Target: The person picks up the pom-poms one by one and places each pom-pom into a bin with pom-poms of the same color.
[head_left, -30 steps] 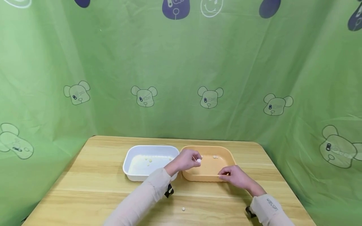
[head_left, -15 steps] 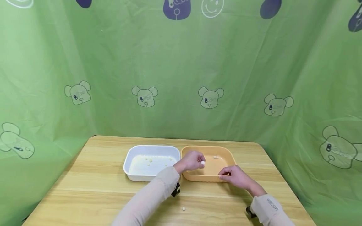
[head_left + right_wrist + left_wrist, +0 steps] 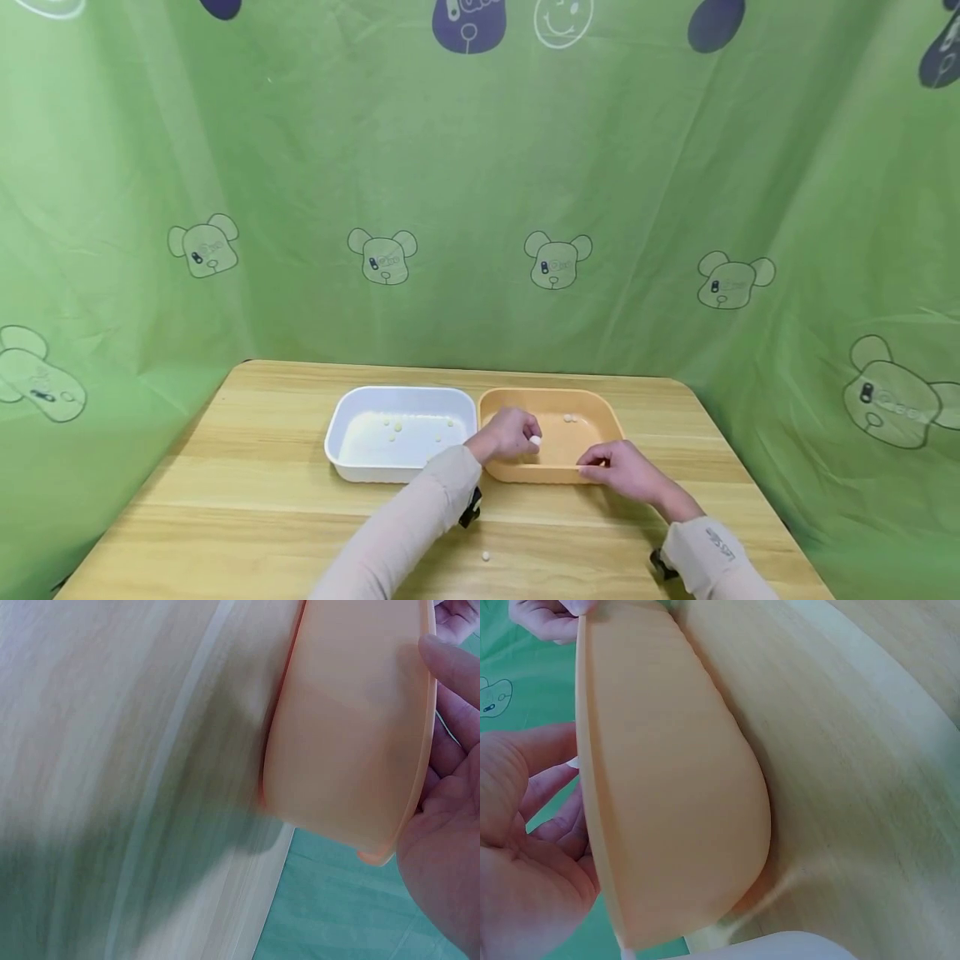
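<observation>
My left hand is over the left part of an orange plastic basin, pinching a small white round piece between thumb and fingers. Only a sliver of that white piece shows in the left wrist view, where the basin's wall hides the fingertips. At the basin's front right, my right hand grips the rim, thumb outside and fingers inside, as the right wrist view also shows at the basin wall. Two small white pieces lie on the basin's floor near the back.
A white basin stands left of the orange one, the two side by side, with several small pale yellow pieces inside. One small white piece lies on the wooden table in front. A green printed curtain surrounds the table's back and sides.
My left hand has moved right and then slightly lower over the orange basin, still pinching the white piece. My right hand stays on the rim.
</observation>
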Tool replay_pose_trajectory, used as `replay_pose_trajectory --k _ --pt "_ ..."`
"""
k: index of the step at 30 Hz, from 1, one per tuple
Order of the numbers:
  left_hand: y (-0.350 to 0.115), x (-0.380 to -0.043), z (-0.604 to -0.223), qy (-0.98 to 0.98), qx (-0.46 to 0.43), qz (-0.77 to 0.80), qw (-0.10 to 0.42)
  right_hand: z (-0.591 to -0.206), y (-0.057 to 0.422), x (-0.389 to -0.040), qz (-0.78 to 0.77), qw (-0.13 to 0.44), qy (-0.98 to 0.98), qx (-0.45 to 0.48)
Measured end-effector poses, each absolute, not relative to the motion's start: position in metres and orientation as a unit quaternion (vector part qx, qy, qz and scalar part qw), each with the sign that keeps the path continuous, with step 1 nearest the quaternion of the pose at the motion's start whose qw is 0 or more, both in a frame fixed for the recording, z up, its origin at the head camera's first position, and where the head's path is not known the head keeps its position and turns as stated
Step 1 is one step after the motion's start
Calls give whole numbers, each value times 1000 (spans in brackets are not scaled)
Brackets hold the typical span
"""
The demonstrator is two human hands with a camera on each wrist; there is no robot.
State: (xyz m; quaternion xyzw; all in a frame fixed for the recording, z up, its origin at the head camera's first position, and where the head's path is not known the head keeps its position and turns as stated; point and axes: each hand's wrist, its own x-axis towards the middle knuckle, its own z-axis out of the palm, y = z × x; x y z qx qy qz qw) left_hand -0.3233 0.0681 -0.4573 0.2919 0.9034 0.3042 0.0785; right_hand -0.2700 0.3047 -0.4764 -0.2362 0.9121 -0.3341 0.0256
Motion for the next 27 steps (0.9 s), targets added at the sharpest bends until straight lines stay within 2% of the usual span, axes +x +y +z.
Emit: replay_pose_trajectory --k 7,17,27 --pt "70 -326 -460 906 285 305 66 -477 305 -272 -334 30 913 -233" --pt "70 -327 -456 894 258 353 94 -477 306 -272 -342 38 911 -227" --pt "51 -320 -448 884 314 336 87 -475 305 -269 -331 31 915 -229"
